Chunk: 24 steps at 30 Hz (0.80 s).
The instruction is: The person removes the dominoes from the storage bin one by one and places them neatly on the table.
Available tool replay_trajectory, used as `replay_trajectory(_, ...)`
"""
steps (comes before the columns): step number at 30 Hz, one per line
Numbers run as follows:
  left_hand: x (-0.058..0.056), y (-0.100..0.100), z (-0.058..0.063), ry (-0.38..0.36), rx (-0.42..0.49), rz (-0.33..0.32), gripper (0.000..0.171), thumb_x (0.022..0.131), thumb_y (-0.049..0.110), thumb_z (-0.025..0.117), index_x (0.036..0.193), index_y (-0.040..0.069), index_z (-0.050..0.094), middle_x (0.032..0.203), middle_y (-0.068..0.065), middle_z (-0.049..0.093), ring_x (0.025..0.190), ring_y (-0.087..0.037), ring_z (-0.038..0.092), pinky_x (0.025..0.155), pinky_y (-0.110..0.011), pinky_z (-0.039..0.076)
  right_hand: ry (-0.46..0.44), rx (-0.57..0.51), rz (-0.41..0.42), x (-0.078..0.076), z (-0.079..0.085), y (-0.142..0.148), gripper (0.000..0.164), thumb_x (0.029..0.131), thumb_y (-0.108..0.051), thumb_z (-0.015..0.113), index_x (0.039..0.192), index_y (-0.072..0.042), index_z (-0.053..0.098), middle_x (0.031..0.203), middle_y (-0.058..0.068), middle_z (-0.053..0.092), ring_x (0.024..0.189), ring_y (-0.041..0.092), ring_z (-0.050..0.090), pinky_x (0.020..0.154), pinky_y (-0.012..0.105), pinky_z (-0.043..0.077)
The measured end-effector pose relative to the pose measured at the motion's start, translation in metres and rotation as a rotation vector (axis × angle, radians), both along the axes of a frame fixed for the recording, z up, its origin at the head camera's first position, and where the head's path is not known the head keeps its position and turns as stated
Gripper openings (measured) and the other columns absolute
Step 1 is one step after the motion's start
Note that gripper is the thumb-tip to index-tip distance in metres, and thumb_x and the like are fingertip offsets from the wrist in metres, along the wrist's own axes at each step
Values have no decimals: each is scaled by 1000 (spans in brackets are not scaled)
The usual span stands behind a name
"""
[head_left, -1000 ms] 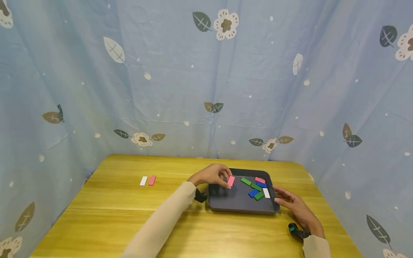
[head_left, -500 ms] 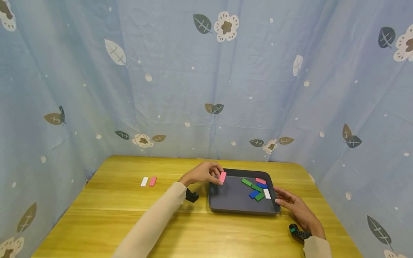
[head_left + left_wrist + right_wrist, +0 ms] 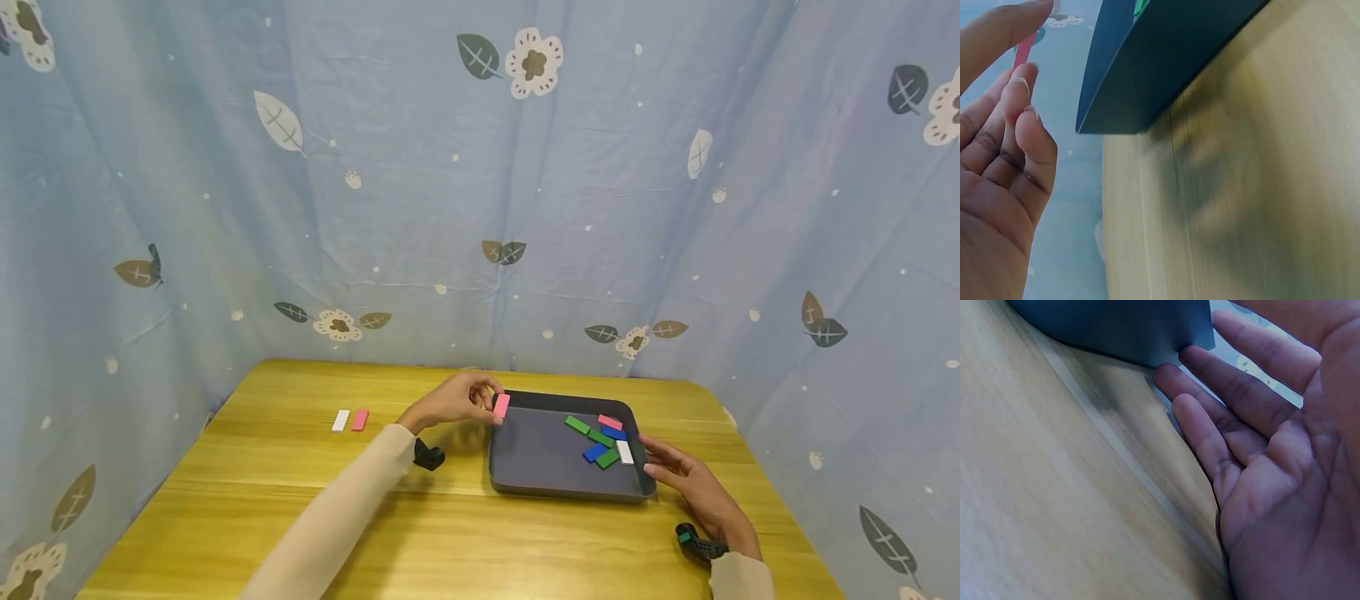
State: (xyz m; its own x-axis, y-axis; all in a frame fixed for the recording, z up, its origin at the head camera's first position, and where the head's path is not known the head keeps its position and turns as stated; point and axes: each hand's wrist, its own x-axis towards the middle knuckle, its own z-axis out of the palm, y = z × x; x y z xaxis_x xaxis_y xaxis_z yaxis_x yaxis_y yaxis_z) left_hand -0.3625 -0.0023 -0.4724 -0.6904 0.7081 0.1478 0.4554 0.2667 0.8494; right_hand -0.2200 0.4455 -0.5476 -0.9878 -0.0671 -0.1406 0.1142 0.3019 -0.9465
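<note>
My left hand [image 3: 450,401] pinches a thin pink rectangular block [image 3: 501,406] between thumb and fingertips, raised at the left rim of the dark grey tray [image 3: 536,462]. In the left wrist view the pink block [image 3: 1024,50] shows edge-on, with the other fingers curled loosely below it. My right hand [image 3: 692,482] is at the tray's right wall, fingers relaxed. The right wrist view has its fingertips right at the outer wall of the tray [image 3: 1141,331]. Inside the tray, toward the right, lie several green, blue, pink and white blocks, among them a white block [image 3: 625,452].
On the wooden table [image 3: 420,533], a white block [image 3: 341,421] and a pink block [image 3: 360,420] lie side by side left of the tray. A blue patterned curtain [image 3: 420,192] stands behind the table and along both sides.
My left hand has moved left with the pink block, from over the tray's interior to its left rim. My right hand stays at the right wall; the blocks in the tray keep their places.
</note>
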Motion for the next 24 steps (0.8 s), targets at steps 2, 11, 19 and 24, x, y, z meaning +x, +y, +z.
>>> replay_trajectory(2, -1, -4, -1, 9, 2, 6, 45, 81, 17, 90, 120, 10, 68, 88, -8, 67, 78, -21, 61, 74, -30, 50, -1, 6, -1, 0, 0, 0, 64, 101, -36, 68, 158, -21, 43, 160, 12, 39, 141, 28, 44, 113, 55, 37)
replay_trajectory(11, -1, -23, -4, 11, -10, 48, 44, 83, 16, 89, 121, 8, 69, 86, -7, 65, 76, -21, 59, 74, -31, 50, -2, 17, 10, -1, 0, 1, 64, 102, -35, 67, 159, -21, 42, 160, 12, 40, 124, 1, 53, 112, 51, 39)
replay_trajectory(19, 0, -45, -12, -2, -41, 114, 43, 83, 17, 89, 120, 10, 68, 89, -8, 65, 77, -21, 59, 74, -32, 50, -2, 19, 4, -1, 1, 0, 65, 101, -37, 67, 159, -21, 42, 160, 12, 39, 138, 22, 47, 115, 56, 34)
replay_trajectory(24, 1, -57, -15, 27, -71, 139, 42, 84, 18, 88, 120, 11, 68, 87, -6, 65, 76, -20, 59, 74, -32, 50, -2, 30, 8, -1, 2, 0, 65, 102, -37, 67, 159, -21, 41, 160, 12, 39, 142, 30, 44, 114, 54, 37)
